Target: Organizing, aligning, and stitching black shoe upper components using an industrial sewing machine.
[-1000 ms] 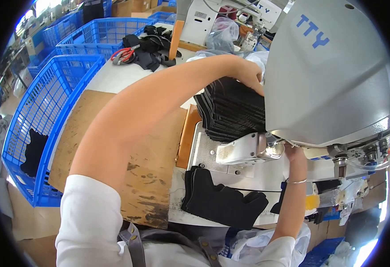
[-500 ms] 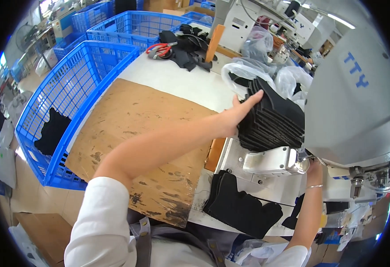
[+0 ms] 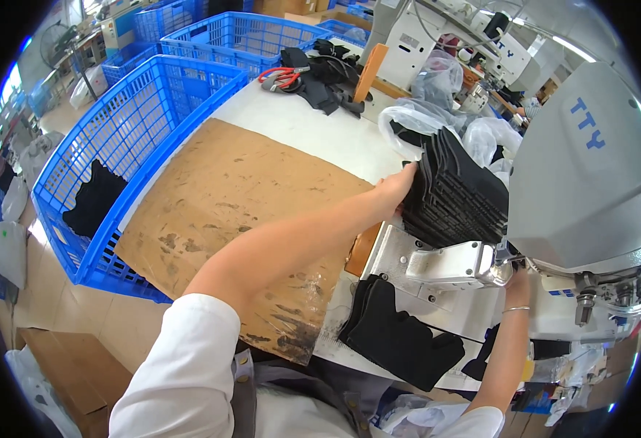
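Observation:
A thick stack of black fabric pieces (image 3: 455,193) lies beyond the sewing machine's metal arm (image 3: 452,264). At the stack's left edge is my left hand (image 3: 395,191), its fingers closed on the edge of a black piece and partly hidden by the fabric. My right hand (image 3: 516,276) reaches in beside the needle area of the grey machine head (image 3: 583,175); the machine covers its fingers. Nearer to me, several black cut pieces (image 3: 401,336) lie overlapped on the white machine bed. A smaller black piece (image 3: 485,354) sits beside my right forearm.
A stained brown board (image 3: 240,197) covers the table's left side. Beyond it lie red-handled scissors (image 3: 280,77) and black scraps (image 3: 324,84). A blue crate (image 3: 145,131) with black fabric (image 3: 94,198) stands at the left. Clear plastic bags (image 3: 437,80) sit behind the stack.
My left hand has drawn back from the top of the stack to its left edge, its fingers closing there. My right hand stays by the needle area. The whole view has shifted slightly.

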The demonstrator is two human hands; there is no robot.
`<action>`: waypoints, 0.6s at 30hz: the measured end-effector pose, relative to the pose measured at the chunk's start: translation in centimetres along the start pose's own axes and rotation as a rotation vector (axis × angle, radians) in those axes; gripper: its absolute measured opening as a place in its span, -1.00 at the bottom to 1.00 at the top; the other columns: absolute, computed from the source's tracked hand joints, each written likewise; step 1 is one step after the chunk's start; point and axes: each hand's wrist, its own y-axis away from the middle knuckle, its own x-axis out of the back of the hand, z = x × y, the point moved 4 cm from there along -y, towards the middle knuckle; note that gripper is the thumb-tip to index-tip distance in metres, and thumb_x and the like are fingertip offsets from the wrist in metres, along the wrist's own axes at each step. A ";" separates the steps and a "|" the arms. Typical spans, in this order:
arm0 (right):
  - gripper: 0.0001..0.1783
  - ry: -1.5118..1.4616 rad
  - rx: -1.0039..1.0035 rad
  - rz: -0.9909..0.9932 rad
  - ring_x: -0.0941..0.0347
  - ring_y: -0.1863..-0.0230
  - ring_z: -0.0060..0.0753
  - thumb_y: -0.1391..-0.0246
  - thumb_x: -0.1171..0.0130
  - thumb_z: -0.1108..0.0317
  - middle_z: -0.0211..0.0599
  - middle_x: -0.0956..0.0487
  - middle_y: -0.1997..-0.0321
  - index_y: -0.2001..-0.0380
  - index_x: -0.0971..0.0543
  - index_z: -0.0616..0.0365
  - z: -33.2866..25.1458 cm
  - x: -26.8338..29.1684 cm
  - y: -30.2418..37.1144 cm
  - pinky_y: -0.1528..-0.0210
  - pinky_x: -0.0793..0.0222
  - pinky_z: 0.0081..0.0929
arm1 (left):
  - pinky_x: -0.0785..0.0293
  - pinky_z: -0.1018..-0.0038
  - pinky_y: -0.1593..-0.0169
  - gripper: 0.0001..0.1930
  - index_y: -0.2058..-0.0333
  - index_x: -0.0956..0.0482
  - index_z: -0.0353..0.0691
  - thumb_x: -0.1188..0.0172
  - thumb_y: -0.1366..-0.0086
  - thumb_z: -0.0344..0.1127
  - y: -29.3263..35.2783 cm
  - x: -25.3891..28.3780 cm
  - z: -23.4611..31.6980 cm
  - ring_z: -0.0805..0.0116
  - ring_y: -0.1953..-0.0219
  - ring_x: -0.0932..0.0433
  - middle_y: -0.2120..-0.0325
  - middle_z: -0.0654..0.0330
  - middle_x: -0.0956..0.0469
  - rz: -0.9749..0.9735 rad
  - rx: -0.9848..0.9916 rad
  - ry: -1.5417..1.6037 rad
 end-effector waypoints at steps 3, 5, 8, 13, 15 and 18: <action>-0.49 0.007 -0.077 -0.060 -0.28 -0.21 -0.02 -0.26 0.13 0.04 -0.12 -0.35 -0.21 -0.15 -0.33 0.09 5.9 2.1 5.1 -0.17 -0.26 0.14 | -0.36 0.14 -0.05 -0.12 -0.17 -0.33 -0.24 0.21 -0.16 0.43 2.9 0.6 1.9 0.08 -0.08 -0.41 -0.05 -0.03 -0.44 -0.003 0.026 -0.072; -0.49 0.022 -0.108 -0.085 -0.28 -0.21 -0.02 -0.26 0.14 0.04 -0.11 -0.35 -0.22 -0.16 -0.33 0.08 6.4 1.2 3.5 -0.17 -0.25 0.15 | -0.31 0.13 -0.09 -0.11 -0.20 -0.29 -0.23 0.22 -0.17 0.43 2.8 1.0 2.1 0.08 -0.10 -0.39 -0.11 -0.02 -0.39 -0.036 0.012 -0.046; -0.49 0.042 -0.141 -0.106 -0.27 -0.22 -0.01 -0.26 0.14 0.03 -0.11 -0.34 -0.23 -0.17 -0.32 0.08 7.3 -0.5 2.1 -0.18 -0.24 0.17 | -0.19 0.14 -0.22 -0.10 -0.22 -0.25 -0.24 0.23 -0.18 0.44 2.8 1.9 3.0 0.07 -0.19 -0.31 -0.16 -0.03 -0.34 -0.103 -0.039 0.101; -0.48 0.074 -0.170 -0.107 -0.26 -0.23 0.01 -0.26 0.15 0.03 -0.10 -0.32 -0.25 -0.18 -0.31 0.08 7.2 -5.4 -2.3 -0.18 -0.23 0.20 | -0.23 0.10 -0.22 -0.24 -0.12 -0.41 -0.15 0.18 -0.23 0.39 3.9 5.0 5.9 0.12 -0.16 -0.38 -0.12 0.08 -0.41 -0.242 -0.108 0.362; -0.48 0.088 -0.176 -0.114 -0.25 -0.24 0.01 -0.26 0.16 0.03 -0.10 -0.32 -0.26 -0.18 -0.31 0.08 9.1 -9.1 -4.7 -0.19 -0.22 0.21 | -0.18 0.02 -0.22 -0.23 -0.13 -0.40 -0.13 0.17 -0.22 0.39 4.9 7.1 7.1 0.10 -0.19 -0.33 -0.15 0.10 -0.38 -0.110 -0.101 0.313; -0.45 0.145 -0.226 -0.048 -0.19 -0.28 0.07 -0.28 0.21 0.02 -0.09 -0.24 -0.31 -0.22 -0.26 0.07 9.7 -13.5 -7.1 -0.19 -0.15 0.32 | -0.08 -0.12 -0.23 -0.26 -0.16 -0.38 -0.09 0.19 -0.24 0.37 5.3 11.0 8.4 0.06 -0.23 -0.28 -0.19 0.10 -0.34 0.047 -0.042 0.299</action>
